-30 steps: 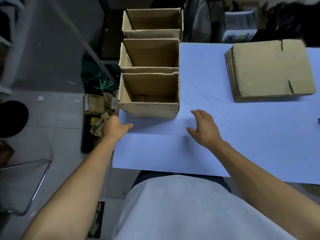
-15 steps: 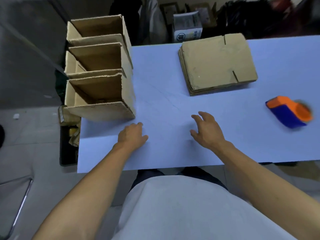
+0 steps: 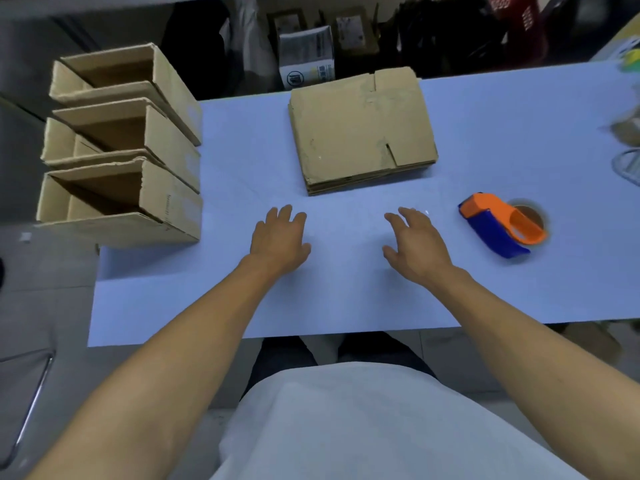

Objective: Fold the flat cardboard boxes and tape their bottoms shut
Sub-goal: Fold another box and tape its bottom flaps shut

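Note:
A stack of flat cardboard boxes (image 3: 362, 133) lies on the pale blue table (image 3: 346, 299), just beyond my hands. Three folded boxes stand in a row at the table's left end, the nearest folded box (image 3: 121, 202) with its opening facing left. An orange and blue tape dispenser (image 3: 502, 226) rests to the right of my right hand. My left hand (image 3: 278, 240) hovers over the table, fingers straight, holding nothing. My right hand (image 3: 414, 242) is beside it, fingers loosely spread, also empty. Both hands are a short way in front of the flat stack.
Dark clutter and a printed carton (image 3: 306, 60) sit behind the table's far edge. A wire object (image 3: 628, 164) shows at the right edge of the table. A metal chair frame (image 3: 27, 393) stands on the tiled floor at lower left.
My view has swung right, bringing the flat stack to the middle and the tape dispenser into sight. My left hand left the nearest folded box and moved right toward the stack.

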